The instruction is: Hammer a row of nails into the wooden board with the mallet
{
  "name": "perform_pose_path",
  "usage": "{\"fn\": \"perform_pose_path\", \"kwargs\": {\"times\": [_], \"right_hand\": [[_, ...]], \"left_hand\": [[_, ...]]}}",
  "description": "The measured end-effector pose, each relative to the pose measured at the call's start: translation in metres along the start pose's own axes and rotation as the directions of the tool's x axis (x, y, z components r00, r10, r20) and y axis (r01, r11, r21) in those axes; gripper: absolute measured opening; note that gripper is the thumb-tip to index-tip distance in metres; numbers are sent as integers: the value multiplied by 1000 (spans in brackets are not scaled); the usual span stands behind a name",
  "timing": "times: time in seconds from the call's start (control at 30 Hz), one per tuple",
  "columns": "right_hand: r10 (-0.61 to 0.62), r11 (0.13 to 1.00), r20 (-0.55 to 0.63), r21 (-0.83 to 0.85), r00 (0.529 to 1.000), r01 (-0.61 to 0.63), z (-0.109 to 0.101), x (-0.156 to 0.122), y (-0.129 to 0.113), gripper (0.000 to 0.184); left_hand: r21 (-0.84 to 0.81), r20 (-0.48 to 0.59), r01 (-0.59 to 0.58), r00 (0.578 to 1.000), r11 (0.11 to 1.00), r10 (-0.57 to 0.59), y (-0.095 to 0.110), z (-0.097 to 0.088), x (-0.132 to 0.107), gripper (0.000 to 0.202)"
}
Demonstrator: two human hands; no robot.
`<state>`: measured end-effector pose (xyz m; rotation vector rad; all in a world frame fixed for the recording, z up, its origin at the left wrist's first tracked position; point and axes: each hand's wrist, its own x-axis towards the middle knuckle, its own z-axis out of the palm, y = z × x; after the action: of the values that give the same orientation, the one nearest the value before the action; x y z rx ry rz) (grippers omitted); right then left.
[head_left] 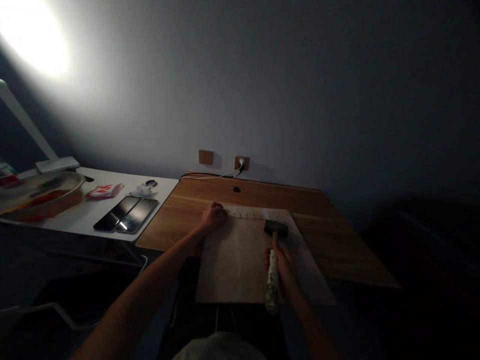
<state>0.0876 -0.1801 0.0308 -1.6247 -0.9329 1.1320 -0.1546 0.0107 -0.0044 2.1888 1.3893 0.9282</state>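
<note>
My right hand (282, 262) grips a hammer (276, 229) by its pale, stained handle. The dark hammer head is over the upper right part of a wooden board (236, 270); whether it touches the board I cannot tell. Along the board's far edge runs a row of several small nails (246, 216), standing up in a line. At the left end of that row, my left hand (214, 217) rests on the board's far left corner with its fingers curled together. What those fingers hold, if anything, is too small and dark to make out.
The board lies on a brown wooden table (172, 220) and overhangs its near edge. To the left, a white table (112, 212) carries two phones (127, 215), a red-and-white packet (105, 191), a large bowl (48, 195) and a lamp (26, 120). Cables (221, 175) run to a wall socket (242, 162).
</note>
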Motion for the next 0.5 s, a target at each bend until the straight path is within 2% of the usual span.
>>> {"fn": "perform_pose_path", "kwargs": {"times": [0.1,0.27,0.37,0.43,0.5], "right_hand": [[55,986,50,156,997,-62,-3,-7,5,56],[-6,985,115,174,993,-14,-2,-22,5,65],[2,999,137,33,991,-6,-9,-27,5,74],[-127,980,81,-147,989,138,-22,-25,6,64],[-334,884,1,-348,943,313,-39,-17,9,50]], "left_hand": [[-9,1,-10,1000,1000,10,1,-1,-1,18],[-32,-19,-24,1000,999,23,1,-1,-4,19],[-38,-24,-40,999,998,39,0,0,-4,21],[-40,-29,-47,999,998,46,-2,0,-4,21],[-38,-39,-50,998,998,48,-3,1,-3,21]]}}
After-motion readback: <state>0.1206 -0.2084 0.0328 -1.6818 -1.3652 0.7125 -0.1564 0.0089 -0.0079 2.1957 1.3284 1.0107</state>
